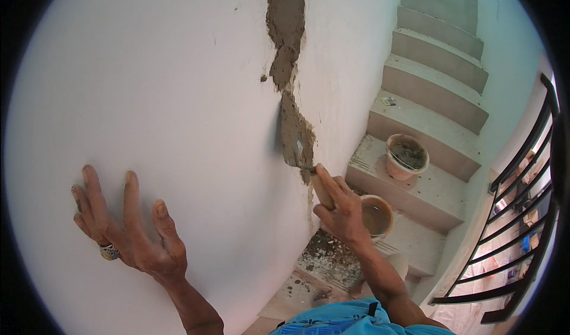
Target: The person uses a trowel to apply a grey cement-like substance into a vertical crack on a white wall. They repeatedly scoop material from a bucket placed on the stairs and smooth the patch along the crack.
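My left hand [136,234], with a ring on it, rests open against the white wall [148,79], fingers spread. My right hand [338,210] grips the handle of a trowel [295,151]; its mortar-coated blade lies against the lower part of a vertical strip of grey mortar [285,20] along the wall. The strip has rough edges and runs up to the top of the view. Behind my right hand, partly hidden, a bucket [375,219] of murky liquid stands on the stairs, and a step higher sits a bucket [399,168] with grey mortar inside.
White stairs [430,118] curve upward on the right, with a small flat packet [388,101] on one step. Mortar debris [323,252] covers part of the lower steps. A black metal railing [537,121] borders the right side, with a lower level visible through it.
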`<state>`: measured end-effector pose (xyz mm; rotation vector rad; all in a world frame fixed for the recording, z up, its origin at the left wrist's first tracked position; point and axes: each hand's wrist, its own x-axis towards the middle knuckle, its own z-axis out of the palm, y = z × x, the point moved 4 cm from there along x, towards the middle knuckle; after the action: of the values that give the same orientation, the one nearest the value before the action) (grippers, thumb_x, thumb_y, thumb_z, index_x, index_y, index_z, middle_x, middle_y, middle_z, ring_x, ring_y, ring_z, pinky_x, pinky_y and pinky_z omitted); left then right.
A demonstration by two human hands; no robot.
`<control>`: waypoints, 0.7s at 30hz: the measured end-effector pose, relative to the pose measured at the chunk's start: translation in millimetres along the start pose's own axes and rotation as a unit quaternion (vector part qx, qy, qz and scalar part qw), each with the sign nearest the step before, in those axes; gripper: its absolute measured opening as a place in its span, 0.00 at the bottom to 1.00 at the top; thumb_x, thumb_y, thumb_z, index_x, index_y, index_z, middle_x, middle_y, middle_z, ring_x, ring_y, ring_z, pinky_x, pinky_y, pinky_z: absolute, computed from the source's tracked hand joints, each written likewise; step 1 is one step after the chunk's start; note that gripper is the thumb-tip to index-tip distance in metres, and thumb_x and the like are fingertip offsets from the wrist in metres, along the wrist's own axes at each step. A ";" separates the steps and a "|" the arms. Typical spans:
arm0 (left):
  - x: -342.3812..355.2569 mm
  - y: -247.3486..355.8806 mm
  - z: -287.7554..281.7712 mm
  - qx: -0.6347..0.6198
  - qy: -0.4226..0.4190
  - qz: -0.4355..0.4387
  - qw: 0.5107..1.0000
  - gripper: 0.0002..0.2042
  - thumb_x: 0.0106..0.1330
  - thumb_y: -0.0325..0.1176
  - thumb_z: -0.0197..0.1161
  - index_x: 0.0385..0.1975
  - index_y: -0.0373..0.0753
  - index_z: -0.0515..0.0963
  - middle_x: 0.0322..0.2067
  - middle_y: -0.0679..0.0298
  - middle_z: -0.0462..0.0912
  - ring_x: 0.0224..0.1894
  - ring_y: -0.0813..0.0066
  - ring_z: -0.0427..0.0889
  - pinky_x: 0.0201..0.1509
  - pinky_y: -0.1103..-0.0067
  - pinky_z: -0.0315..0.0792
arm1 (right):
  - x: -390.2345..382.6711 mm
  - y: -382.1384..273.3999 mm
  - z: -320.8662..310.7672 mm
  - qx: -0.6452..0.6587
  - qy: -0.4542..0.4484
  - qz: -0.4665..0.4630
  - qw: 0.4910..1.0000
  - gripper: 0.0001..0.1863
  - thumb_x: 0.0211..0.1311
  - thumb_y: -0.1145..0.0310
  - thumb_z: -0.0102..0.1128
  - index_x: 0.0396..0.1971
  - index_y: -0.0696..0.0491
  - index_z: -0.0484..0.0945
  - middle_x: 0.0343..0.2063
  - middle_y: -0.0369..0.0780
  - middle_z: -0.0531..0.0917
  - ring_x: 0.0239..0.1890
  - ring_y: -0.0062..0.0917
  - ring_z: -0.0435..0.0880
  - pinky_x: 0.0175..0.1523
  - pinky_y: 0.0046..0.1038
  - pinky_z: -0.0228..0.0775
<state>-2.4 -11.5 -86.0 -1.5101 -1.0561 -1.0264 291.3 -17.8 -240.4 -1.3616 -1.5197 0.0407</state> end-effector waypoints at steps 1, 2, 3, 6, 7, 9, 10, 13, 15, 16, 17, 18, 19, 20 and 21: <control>-1.4 -0.1 0.7 0.000 -0.001 0.001 1.000 0.17 0.74 0.45 0.55 0.53 0.45 0.81 0.69 0.51 0.69 0.77 0.50 0.56 0.79 0.48 0.42 | 0.4 -1.2 -6.1 -0.006 0.016 -0.010 1.000 0.48 0.44 0.81 0.67 0.72 0.46 0.66 0.40 0.44 0.80 0.38 0.39 0.84 0.42 0.38 0.79; -2.5 -1.2 1.5 0.000 -0.001 0.003 1.000 0.17 0.74 0.45 0.55 0.53 0.45 0.81 0.70 0.51 0.69 0.77 0.50 0.55 0.79 0.48 0.41 | 2.7 -3.4 -11.9 -0.012 0.032 -0.021 0.999 0.47 0.44 0.81 0.67 0.71 0.47 0.66 0.39 0.44 0.80 0.38 0.39 0.84 0.42 0.38 0.79; -2.9 -2.0 2.0 0.000 -0.002 0.004 1.000 0.17 0.74 0.45 0.55 0.53 0.45 0.81 0.70 0.51 0.69 0.77 0.50 0.55 0.79 0.48 0.41 | 6.4 -6.5 -16.6 -0.017 0.048 -0.032 0.998 0.47 0.44 0.81 0.67 0.71 0.47 0.67 0.39 0.45 0.81 0.38 0.40 0.84 0.42 0.38 0.78; -4.4 -3.7 3.4 -0.001 -0.005 0.003 1.000 0.17 0.74 0.45 0.55 0.54 0.46 0.81 0.70 0.51 0.68 0.77 0.51 0.55 0.80 0.48 0.41 | 35.4 -14.4 -30.3 0.007 0.076 -0.021 0.997 0.47 0.44 0.81 0.67 0.71 0.47 0.67 0.37 0.45 0.80 0.36 0.40 0.84 0.42 0.37 0.78; -3.8 -3.2 3.3 -0.004 -0.004 0.004 1.000 0.17 0.74 0.45 0.55 0.54 0.46 0.81 0.70 0.51 0.68 0.77 0.51 0.55 0.80 0.48 0.41 | 46.3 -14.0 -35.0 -0.004 0.089 -0.047 0.995 0.47 0.44 0.82 0.66 0.71 0.47 0.68 0.36 0.44 0.80 0.33 0.39 0.83 0.40 0.36 0.77; -3.7 -1.7 3.0 -0.007 -0.003 0.005 1.000 0.17 0.74 0.45 0.56 0.54 0.46 0.81 0.70 0.51 0.68 0.77 0.52 0.55 0.80 0.48 0.41 | 59.6 -13.3 -35.4 -0.007 0.078 -0.038 0.996 0.46 0.44 0.82 0.66 0.71 0.47 0.67 0.36 0.44 0.80 0.33 0.38 0.83 0.38 0.35 0.77; -3.7 -1.6 3.3 -0.007 -0.004 0.003 1.000 0.17 0.74 0.45 0.56 0.54 0.46 0.81 0.70 0.51 0.68 0.77 0.52 0.55 0.80 0.48 0.41 | 62.4 -13.8 -35.1 -0.010 0.073 -0.034 0.997 0.46 0.44 0.81 0.66 0.71 0.47 0.67 0.35 0.44 0.80 0.33 0.38 0.83 0.38 0.35 0.77; -3.6 -1.3 4.0 -0.008 -0.006 0.001 1.000 0.16 0.73 0.44 0.56 0.54 0.45 0.81 0.70 0.51 0.68 0.77 0.51 0.55 0.80 0.48 0.41 | 55.4 -6.6 -10.0 -0.079 0.081 -0.073 0.991 0.46 0.44 0.81 0.65 0.71 0.48 0.67 0.35 0.43 0.79 0.32 0.37 0.83 0.36 0.36 0.78; -1.6 -0.1 4.0 -0.013 -0.002 0.005 1.000 0.16 0.73 0.44 0.57 0.54 0.45 0.81 0.70 0.51 0.68 0.77 0.51 0.55 0.80 0.48 0.41 | 42.4 -1.4 3.5 -0.098 0.076 -0.068 0.990 0.46 0.45 0.81 0.64 0.71 0.47 0.66 0.35 0.43 0.78 0.32 0.37 0.83 0.36 0.37 0.78; -1.9 -0.5 3.9 -0.013 -0.001 0.004 1.000 0.16 0.73 0.44 0.57 0.54 0.45 0.81 0.70 0.51 0.68 0.77 0.51 0.55 0.80 0.48 0.41 | 34.6 0.9 9.6 -0.104 0.073 -0.066 0.990 0.46 0.45 0.81 0.64 0.71 0.47 0.66 0.35 0.42 0.78 0.32 0.37 0.83 0.36 0.37 0.78; -2.2 -0.5 4.0 -0.014 0.000 0.003 1.000 0.16 0.73 0.44 0.57 0.54 0.45 0.81 0.70 0.51 0.68 0.77 0.51 0.55 0.80 0.48 0.41 | 28.4 3.8 12.2 -0.118 0.058 -0.055 0.990 0.46 0.45 0.81 0.64 0.72 0.47 0.65 0.35 0.42 0.77 0.32 0.36 0.83 0.36 0.37 0.78; -2.5 -0.1 4.2 -0.016 0.001 0.002 1.000 0.16 0.73 0.44 0.56 0.54 0.45 0.81 0.70 0.51 0.68 0.77 0.51 0.55 0.80 0.48 0.41 | 23.9 4.2 10.5 -0.123 0.056 -0.052 0.989 0.46 0.46 0.81 0.64 0.72 0.47 0.65 0.35 0.42 0.77 0.32 0.36 0.83 0.36 0.37 0.79; -2.5 -0.9 4.1 -0.014 -0.001 0.001 1.000 0.16 0.73 0.44 0.56 0.54 0.44 0.81 0.70 0.51 0.68 0.77 0.51 0.55 0.80 0.48 0.41 | 21.2 1.2 8.1 -0.127 0.055 -0.050 0.989 0.46 0.46 0.81 0.65 0.72 0.47 0.65 0.36 0.42 0.77 0.32 0.36 0.83 0.37 0.37 0.79; -3.1 -1.4 4.2 -0.012 -0.004 -0.001 1.000 0.16 0.73 0.44 0.56 0.53 0.44 0.82 0.70 0.51 0.68 0.77 0.51 0.55 0.80 0.48 0.41 | 18.5 -1.8 4.6 -0.131 0.053 -0.048 0.989 0.46 0.46 0.81 0.65 0.72 0.47 0.65 0.36 0.42 0.77 0.32 0.36 0.83 0.37 0.37 0.79; -3.2 -1.7 4.3 -0.010 -0.006 -0.002 1.000 0.16 0.73 0.44 0.56 0.53 0.44 0.82 0.70 0.51 0.68 0.77 0.51 0.55 0.80 0.48 0.41 | 15.3 -3.3 -1.8 -0.115 0.037 -0.036 0.992 0.46 0.46 0.81 0.65 0.72 0.47 0.65 0.36 0.42 0.78 0.33 0.36 0.83 0.37 0.37 0.79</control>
<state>-4.4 -7.5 -89.2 -1.5332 -1.0600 -1.0346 293.2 -8.7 -227.7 -1.4695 -1.5452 -0.2341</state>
